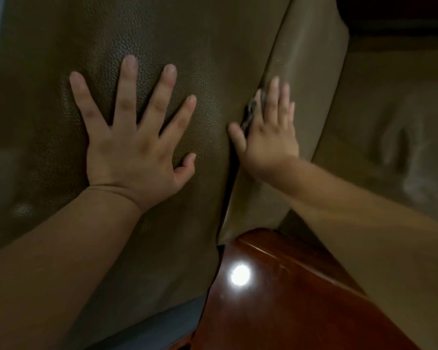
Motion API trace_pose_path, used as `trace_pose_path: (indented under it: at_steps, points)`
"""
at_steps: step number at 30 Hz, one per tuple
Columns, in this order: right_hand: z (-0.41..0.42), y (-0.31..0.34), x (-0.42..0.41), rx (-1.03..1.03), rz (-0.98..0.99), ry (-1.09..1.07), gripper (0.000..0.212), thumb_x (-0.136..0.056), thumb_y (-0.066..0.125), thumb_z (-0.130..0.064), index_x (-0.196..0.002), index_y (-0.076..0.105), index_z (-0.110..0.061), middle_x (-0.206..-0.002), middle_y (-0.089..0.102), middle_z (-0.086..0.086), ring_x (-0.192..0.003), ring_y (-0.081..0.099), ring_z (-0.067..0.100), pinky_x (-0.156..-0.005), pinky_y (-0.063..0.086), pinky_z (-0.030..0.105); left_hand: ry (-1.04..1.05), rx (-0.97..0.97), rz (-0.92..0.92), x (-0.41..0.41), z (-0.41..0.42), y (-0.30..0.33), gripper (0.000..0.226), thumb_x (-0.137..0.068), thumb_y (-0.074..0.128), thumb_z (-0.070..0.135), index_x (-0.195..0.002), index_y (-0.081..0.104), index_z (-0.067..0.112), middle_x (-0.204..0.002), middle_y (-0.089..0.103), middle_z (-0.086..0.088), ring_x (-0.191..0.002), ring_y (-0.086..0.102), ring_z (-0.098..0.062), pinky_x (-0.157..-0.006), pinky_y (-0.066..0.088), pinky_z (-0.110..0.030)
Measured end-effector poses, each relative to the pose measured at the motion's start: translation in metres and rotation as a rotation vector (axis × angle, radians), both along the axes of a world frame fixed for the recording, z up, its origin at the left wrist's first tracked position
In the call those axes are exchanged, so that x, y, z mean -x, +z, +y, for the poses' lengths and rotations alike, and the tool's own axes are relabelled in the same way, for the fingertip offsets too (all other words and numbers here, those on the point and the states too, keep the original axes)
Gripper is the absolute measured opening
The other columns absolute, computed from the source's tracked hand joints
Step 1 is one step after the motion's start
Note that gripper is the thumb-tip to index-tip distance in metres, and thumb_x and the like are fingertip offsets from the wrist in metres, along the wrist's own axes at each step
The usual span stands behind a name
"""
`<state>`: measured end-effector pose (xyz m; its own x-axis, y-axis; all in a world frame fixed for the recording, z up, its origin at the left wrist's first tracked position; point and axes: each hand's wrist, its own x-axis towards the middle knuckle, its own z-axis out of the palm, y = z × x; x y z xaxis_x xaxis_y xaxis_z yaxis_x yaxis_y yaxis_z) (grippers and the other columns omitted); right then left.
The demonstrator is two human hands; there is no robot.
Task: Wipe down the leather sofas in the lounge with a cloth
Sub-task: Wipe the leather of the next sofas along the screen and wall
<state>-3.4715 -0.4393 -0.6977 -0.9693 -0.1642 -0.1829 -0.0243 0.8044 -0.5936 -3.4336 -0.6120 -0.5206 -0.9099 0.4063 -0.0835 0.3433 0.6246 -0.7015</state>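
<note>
The left hand (pixel 134 145) lies flat on the sofa (pixel 162 41), fingers (pixel 127 87) spread wide and straight, palm pressing the grained cushion and holding nothing. The right hand (pixel 268 137) lies flat too, fingers close together and straight, at the seam where that cushion meets the paler panel (pixel 311 79) beside it. A small dark scrap shows under its forefinger, at the seam; this is probably the cloth (pixel 249 114), though blur makes it hard to be sure. Most of it is hidden beneath the palm.

The main risk is that the cloth slips. The right hand only presses it flat, without curling round it, so a quick stroke could leave it bunched in the seam or let it slide into the gap between the cushions. If that happens, bare skin would rub the leather and the wipe would do little.

A second risk is missed ground: the white specks on the paler panel lie above the fingertips and could be passed over. The polished wood arm (pixel 288 299) sits just below the right forearm, and a long downward pull could knock against it.
</note>
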Motion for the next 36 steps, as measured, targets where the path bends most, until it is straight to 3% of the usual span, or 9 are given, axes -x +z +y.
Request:
trace_pose_path:
  at_steps: [3,9,11,16,22,25,27,32,36]
  points:
    - [-0.003,-0.007,-0.010,0.069,0.044,-0.023,0.093,-0.101,0.012,-0.070,-0.166,0.010,-0.003,-0.173,-0.013,0.022,-0.159,-0.016,0.041,-0.129,-0.001,0.056,0.006,-0.032,-0.009,0.000,0.003,0.000,0.081,-0.093,0.046,0.068,-0.164,0.032,0.033,-0.178,0.003,-0.006,-0.158,-0.006,-0.043,-0.110,-0.002,-0.084]
    - [0.007,-0.045,-0.169,0.152,0.151,0.389,0.080,-0.105,0.028,-0.065,-0.167,0.012,-0.017,-0.173,-0.006,0.019,-0.159,-0.013,0.042,-0.126,0.016,0.063,0.031,-0.044,-0.023,0.000,0.004,0.000,0.081,-0.093,0.050,0.066,-0.165,0.032,0.034,-0.178,0.001,-0.006,-0.157,-0.008,-0.042,-0.108,-0.004,-0.085]
    - [0.012,-0.061,-0.129,0.174,0.174,0.304,0.075,-0.108,0.026,-0.056,-0.166,0.014,-0.010,-0.172,-0.001,0.025,-0.158,-0.012,0.046,-0.128,0.008,0.062,0.021,-0.031,-0.011,0.000,0.003,-0.004,0.079,-0.093,0.046,0.068,-0.164,0.032,0.035,-0.178,0.002,-0.005,-0.158,-0.006,-0.042,-0.108,-0.004,-0.084]
    - [0.000,-0.045,-0.053,0.465,-0.165,-0.384,0.076,-0.109,0.015,-0.054,-0.166,-0.008,-0.010,-0.173,-0.017,0.016,-0.160,-0.018,0.031,-0.130,-0.006,0.052,0.045,-0.052,-0.004,0.002,0.007,-0.007,0.079,-0.093,0.043,0.068,-0.163,0.031,0.035,-0.178,0.000,-0.004,-0.159,0.001,-0.044,-0.108,-0.002,-0.082]
    - [-0.043,-0.010,-0.186,0.674,-0.537,-0.344,0.087,-0.096,0.014,-0.064,-0.162,-0.014,-0.015,-0.172,-0.019,0.018,-0.160,-0.018,0.032,-0.130,-0.003,0.051,0.097,-0.082,-0.032,0.002,0.015,-0.007,0.078,-0.093,0.048,0.064,-0.164,0.034,0.034,-0.178,-0.001,-0.004,-0.159,-0.002,-0.040,-0.107,0.002,-0.088]
    - [-0.033,-0.038,-0.116,0.546,-0.705,-0.584,0.086,-0.099,0.006,-0.062,-0.167,-0.002,-0.011,-0.173,-0.013,0.018,-0.159,-0.015,0.034,-0.128,-0.012,0.047,0.130,-0.114,-0.044,0.002,0.014,-0.012,0.082,-0.090,0.038,0.067,-0.165,0.030,0.035,-0.178,-0.006,-0.002,-0.159,-0.001,-0.039,-0.103,0.015,-0.094]
    - [-0.006,-0.062,-0.058,0.531,-0.631,-0.722,0.073,-0.108,0.010,-0.057,-0.168,0.000,-0.017,-0.174,-0.010,0.015,-0.160,-0.013,0.031,-0.128,-0.012,0.044,0.134,-0.139,-0.049,0.004,0.011,-0.015,0.082,-0.090,0.035,0.068,-0.165,0.028,0.035,-0.178,-0.006,-0.001,-0.158,-0.001,-0.036,-0.100,0.021,-0.093]
    - [0.000,-0.061,-0.073,0.681,-0.343,-0.560,0.080,-0.103,0.016,-0.060,-0.168,-0.005,-0.019,-0.174,-0.015,0.009,-0.159,-0.018,0.022,-0.127,-0.013,0.037,0.117,-0.123,-0.032,0.005,0.014,-0.020,0.081,-0.092,0.035,0.068,-0.165,0.028,0.034,-0.178,-0.004,-0.003,-0.159,0.001,-0.039,-0.100,0.019,-0.094]
    - [-0.022,-0.050,-0.160,0.623,-0.475,-0.376,0.086,-0.107,0.025,-0.058,-0.165,-0.015,-0.009,-0.170,-0.030,0.011,-0.156,-0.029,0.023,-0.129,-0.012,0.042,0.116,-0.128,-0.029,0.005,0.022,-0.023,0.081,-0.093,0.037,0.067,-0.165,0.029,0.031,-0.178,-0.003,-0.003,-0.160,0.001,-0.042,-0.104,0.013,-0.094]
